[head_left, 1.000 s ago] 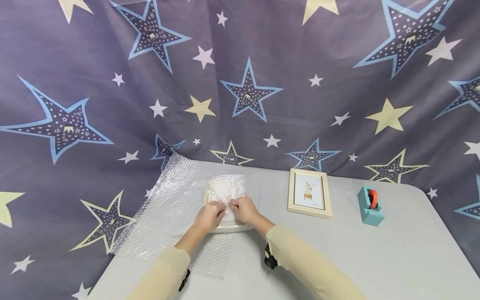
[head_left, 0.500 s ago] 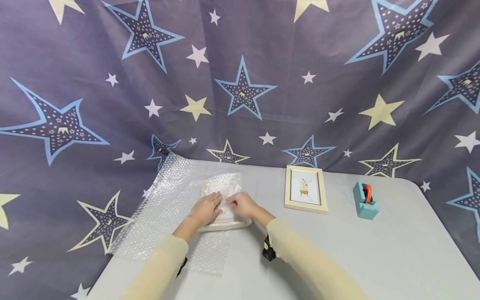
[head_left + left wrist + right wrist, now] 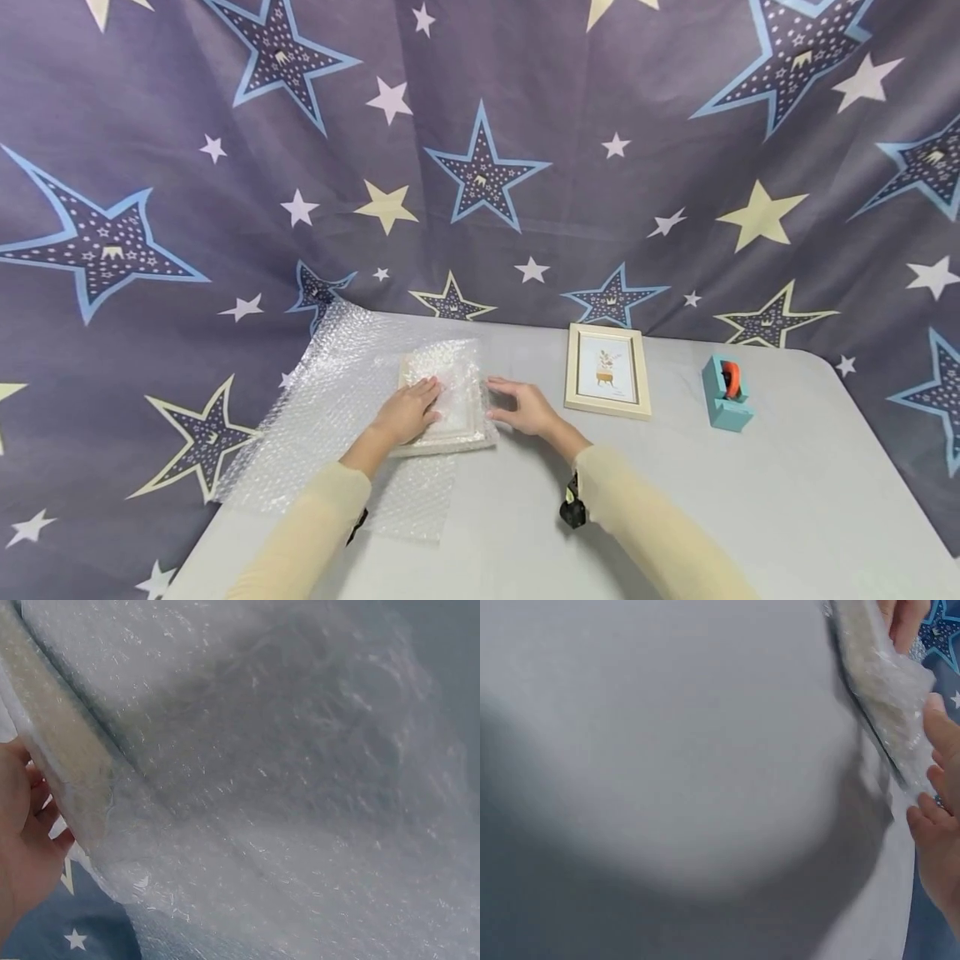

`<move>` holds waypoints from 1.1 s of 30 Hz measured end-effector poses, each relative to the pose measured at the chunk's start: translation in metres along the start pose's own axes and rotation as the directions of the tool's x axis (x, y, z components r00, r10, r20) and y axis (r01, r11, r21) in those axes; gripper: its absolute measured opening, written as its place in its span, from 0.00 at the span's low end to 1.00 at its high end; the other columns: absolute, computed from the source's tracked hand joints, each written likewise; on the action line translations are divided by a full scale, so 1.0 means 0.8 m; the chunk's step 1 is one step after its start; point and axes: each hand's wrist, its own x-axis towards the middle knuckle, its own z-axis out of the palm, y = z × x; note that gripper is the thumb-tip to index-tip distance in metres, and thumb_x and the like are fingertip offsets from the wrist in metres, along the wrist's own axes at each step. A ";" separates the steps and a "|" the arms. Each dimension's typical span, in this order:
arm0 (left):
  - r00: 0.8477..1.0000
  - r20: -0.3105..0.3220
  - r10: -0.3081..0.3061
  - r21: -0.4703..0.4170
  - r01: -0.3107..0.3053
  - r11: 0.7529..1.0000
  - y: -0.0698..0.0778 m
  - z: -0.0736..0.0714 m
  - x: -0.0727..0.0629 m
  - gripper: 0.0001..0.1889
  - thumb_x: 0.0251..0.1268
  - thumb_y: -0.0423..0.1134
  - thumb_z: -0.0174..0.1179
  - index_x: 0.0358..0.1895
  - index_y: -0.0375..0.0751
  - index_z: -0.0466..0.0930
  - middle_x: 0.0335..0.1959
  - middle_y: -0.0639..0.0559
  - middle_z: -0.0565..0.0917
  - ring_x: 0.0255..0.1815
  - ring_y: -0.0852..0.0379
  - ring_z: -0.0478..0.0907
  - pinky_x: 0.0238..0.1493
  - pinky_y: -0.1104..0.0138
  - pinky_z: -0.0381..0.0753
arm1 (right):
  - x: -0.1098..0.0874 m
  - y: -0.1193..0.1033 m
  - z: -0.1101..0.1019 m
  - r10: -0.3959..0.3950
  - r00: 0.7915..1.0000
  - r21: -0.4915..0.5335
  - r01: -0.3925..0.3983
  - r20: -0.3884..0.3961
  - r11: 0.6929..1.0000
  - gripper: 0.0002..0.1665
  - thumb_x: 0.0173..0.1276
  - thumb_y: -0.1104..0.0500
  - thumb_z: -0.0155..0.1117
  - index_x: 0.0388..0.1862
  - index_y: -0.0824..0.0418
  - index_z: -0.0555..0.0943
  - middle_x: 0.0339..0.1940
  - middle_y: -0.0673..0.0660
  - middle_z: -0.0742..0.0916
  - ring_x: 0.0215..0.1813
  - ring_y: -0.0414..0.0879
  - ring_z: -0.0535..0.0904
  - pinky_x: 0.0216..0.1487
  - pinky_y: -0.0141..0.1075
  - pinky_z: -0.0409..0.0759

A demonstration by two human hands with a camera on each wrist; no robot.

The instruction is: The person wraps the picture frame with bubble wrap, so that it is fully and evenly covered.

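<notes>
A pale picture frame (image 3: pixel 459 415) lies face down or up under bubble wrap, its face blurred by the plastic. My left hand (image 3: pixel 407 411) rests on its left part with fingers extended, holding the folded-over wrap against it. At the frame's right side my right hand (image 3: pixel 527 408) has thumb and fingers spread apart, fingertips close to the wrapped edge. The right wrist view shows that hand (image 3: pixel 939 832) beside the wrapped edge (image 3: pixel 885 697). Loose bubble wrap (image 3: pixel 300 442) spreads out to the left and toward the front.
A second picture frame (image 3: pixel 608 372), with a potted-plant print, lies to the right at the back of the grey-white table (image 3: pixel 675 508). Farther right stands a teal tape dispenser (image 3: pixel 726 400) with an orange-red roll. A starry curtain (image 3: pixel 555 208) hangs behind and at the left.
My left hand has gone from pinching at the wrap to lying flat on it. My right hand has let go of the wrap's middle and shifted right to the frame's edge.
</notes>
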 end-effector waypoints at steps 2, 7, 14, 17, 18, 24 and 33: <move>1.000 0.005 -0.005 0.017 0.005 1.000 -0.001 0.000 -0.001 0.29 0.69 0.45 0.54 0.68 0.32 0.66 0.71 0.37 0.67 0.74 0.41 0.63 0.73 0.46 0.63 | 0.000 -0.002 0.005 -0.023 1.000 -0.005 0.023 -0.010 1.000 0.35 0.59 0.54 0.70 0.63 0.67 0.74 0.67 0.63 0.77 0.71 0.60 0.69 0.74 0.51 0.65; 0.999 0.034 -0.029 0.060 0.027 0.998 -0.001 0.002 0.000 0.30 0.71 0.48 0.52 0.70 0.34 0.63 0.73 0.40 0.64 0.76 0.43 0.60 0.75 0.46 0.61 | 0.003 -0.015 0.012 -0.097 0.995 -0.064 0.098 0.007 0.993 0.33 0.60 0.57 0.70 0.62 0.68 0.75 0.67 0.66 0.76 0.72 0.63 0.66 0.74 0.52 0.63; 0.999 0.027 -0.035 0.082 0.032 0.996 0.001 0.004 0.000 0.30 0.71 0.48 0.52 0.70 0.35 0.64 0.74 0.41 0.64 0.76 0.43 0.60 0.75 0.46 0.60 | 0.013 -0.030 0.013 -0.163 0.972 -0.194 0.195 0.169 0.961 0.30 0.66 0.57 0.64 0.64 0.70 0.73 0.68 0.66 0.75 0.73 0.62 0.66 0.74 0.52 0.65; 0.999 0.032 -0.030 0.088 0.027 0.996 -0.001 0.002 -0.001 0.31 0.71 0.50 0.52 0.70 0.36 0.63 0.74 0.41 0.64 0.76 0.43 0.60 0.76 0.46 0.59 | 0.016 -0.032 0.011 -0.132 0.960 -0.238 0.192 0.246 0.952 0.29 0.68 0.56 0.61 0.64 0.69 0.73 0.68 0.64 0.76 0.73 0.60 0.66 0.74 0.51 0.65; 0.999 0.034 -0.031 0.095 0.027 0.995 -0.003 0.001 -0.001 0.31 0.70 0.50 0.52 0.71 0.36 0.63 0.74 0.41 0.64 0.76 0.43 0.60 0.76 0.46 0.59 | 0.017 -0.033 0.010 -0.121 0.956 -0.245 0.188 0.266 0.951 0.29 0.68 0.55 0.60 0.64 0.69 0.73 0.68 0.64 0.76 0.74 0.59 0.66 0.75 0.50 0.64; 0.998 0.054 -0.026 0.090 0.021 0.996 -0.008 -0.009 -0.003 0.33 0.69 0.52 0.53 0.71 0.35 0.62 0.74 0.41 0.63 0.76 0.43 0.60 0.76 0.45 0.57 | 0.022 -0.039 0.006 -0.085 0.942 -0.237 0.168 0.324 0.957 0.30 0.68 0.53 0.60 0.65 0.67 0.73 0.69 0.63 0.75 0.75 0.59 0.64 0.76 0.51 0.63; 0.999 0.046 0.000 0.079 -0.003 0.997 -0.007 -0.002 -0.001 0.33 0.70 0.52 0.51 0.70 0.34 0.63 0.74 0.40 0.63 0.75 0.42 0.60 0.76 0.45 0.58 | 0.022 -0.040 0.002 -0.071 0.948 -0.249 0.153 0.311 0.956 0.30 0.67 0.52 0.62 0.63 0.67 0.74 0.67 0.63 0.77 0.73 0.59 0.67 0.75 0.51 0.64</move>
